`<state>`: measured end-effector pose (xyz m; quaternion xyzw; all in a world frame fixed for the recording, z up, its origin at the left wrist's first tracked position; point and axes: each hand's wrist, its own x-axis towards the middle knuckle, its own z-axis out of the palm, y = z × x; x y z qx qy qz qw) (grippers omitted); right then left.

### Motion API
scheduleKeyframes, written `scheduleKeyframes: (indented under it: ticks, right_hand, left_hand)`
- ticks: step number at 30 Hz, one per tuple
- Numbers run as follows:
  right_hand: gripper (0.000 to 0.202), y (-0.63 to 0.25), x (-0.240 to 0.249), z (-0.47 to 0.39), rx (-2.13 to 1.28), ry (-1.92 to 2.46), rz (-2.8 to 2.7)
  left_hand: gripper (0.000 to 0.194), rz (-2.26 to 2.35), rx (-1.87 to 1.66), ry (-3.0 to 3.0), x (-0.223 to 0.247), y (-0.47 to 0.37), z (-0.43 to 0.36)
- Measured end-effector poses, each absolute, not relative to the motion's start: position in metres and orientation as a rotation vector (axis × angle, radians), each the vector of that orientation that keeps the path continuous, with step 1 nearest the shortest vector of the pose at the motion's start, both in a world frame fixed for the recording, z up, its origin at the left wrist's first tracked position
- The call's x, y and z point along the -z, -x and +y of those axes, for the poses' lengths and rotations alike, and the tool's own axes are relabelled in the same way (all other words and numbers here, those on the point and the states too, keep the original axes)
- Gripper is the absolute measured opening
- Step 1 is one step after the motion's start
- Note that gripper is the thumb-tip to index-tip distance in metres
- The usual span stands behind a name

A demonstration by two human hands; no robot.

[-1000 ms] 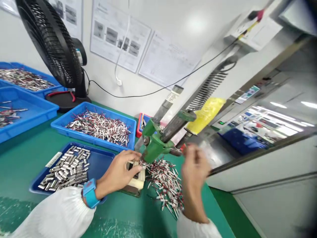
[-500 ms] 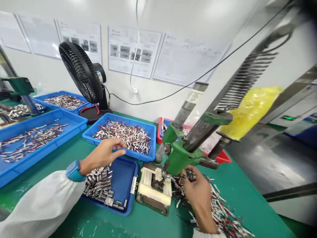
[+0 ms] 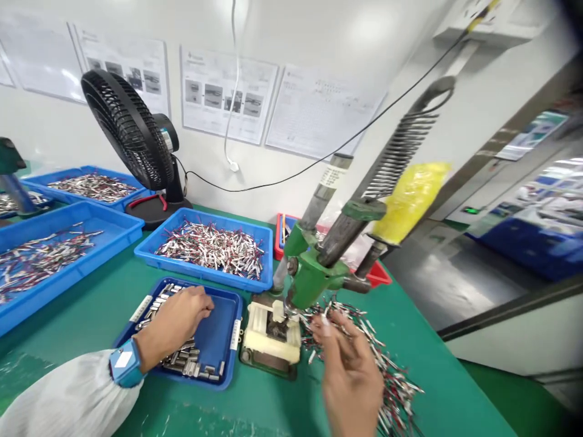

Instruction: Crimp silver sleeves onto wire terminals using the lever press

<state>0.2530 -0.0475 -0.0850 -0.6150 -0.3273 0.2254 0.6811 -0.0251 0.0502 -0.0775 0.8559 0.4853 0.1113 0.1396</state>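
My left hand point(image 3: 182, 318) is over the dark blue tray point(image 3: 214, 331), with its back to me. Its fingers are curled together above the small metal cylinders point(image 3: 186, 358), and anything between their tips is hidden. My right hand point(image 3: 348, 364) is beside the green hand press point(image 3: 319, 276), with thumb and fingers pinched on a small wired part point(image 3: 324, 318) whose white end shows. Beneath and behind that hand lies a loose pile of wired parts point(image 3: 396, 388). The press base point(image 3: 272, 340), with its pale block, stands between my hands.
Behind the dark tray, a blue bin point(image 3: 146, 258) holds many wired parts. More blue bins point(image 3: 132, 221) stand at the left. A black fan point(image 3: 127, 130) is by the wall. A red bin point(image 3: 380, 274) sits behind the press. The press lever with a spring and yellow wrap point(image 3: 412, 197) leans up rightward.
My left hand has come down from the edge of the wired-parts bin to the metal cylinders. My right hand has drawn back from the pile with a wired part. The view has turned right.
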Motion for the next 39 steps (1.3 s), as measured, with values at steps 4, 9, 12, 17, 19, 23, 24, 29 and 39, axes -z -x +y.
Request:
scheduleKeyframes:
  ticks: [4,9,12,17,19,23,24,29,39]
  right_hand:
    - [0.043,-0.218,0.094,-0.053,-0.466,1.339,-0.810]
    - [0.049,-0.198,0.096,-0.042,-0.585,1.330,-0.793]
    - [0.057,-0.202,0.095,-0.039,-0.855,1.288,-0.723]
    - [0.062,-0.219,0.085,-0.041,-1.210,1.273,-0.667]
    - [0.063,-0.222,0.080,-0.041,-1.301,1.239,-0.624]
    - [0.065,-0.222,0.082,-0.039,-1.315,1.258,-0.645]
    - [0.065,-0.222,0.085,-0.038,-1.262,1.301,-0.689]
    - [0.063,-0.222,0.100,-0.038,-0.996,1.450,-0.868]
    - [0.052,-0.232,0.107,-0.045,-1.016,1.436,-1.071]
  left_hand:
    - [0.024,1.264,-0.669,-2.373,0.082,0.009,0.049]
    - [0.018,1.105,-1.043,-2.082,0.078,-0.009,0.028]
    - [0.016,1.078,-1.141,-1.944,0.072,-0.021,0.020]
    - [0.020,0.962,-1.159,-1.704,0.062,-0.047,0.021]
    - [0.021,0.920,-1.176,-1.662,0.060,-0.058,0.023]
    - [0.022,0.886,-1.195,-1.676,0.058,-0.075,0.028]
    - [0.024,0.885,-1.172,-1.676,0.059,-0.078,0.028]
    - [0.040,0.862,-1.044,-1.641,0.056,-0.090,0.031]
    - [0.019,0.942,-1.020,-2.246,0.046,-0.093,0.028]
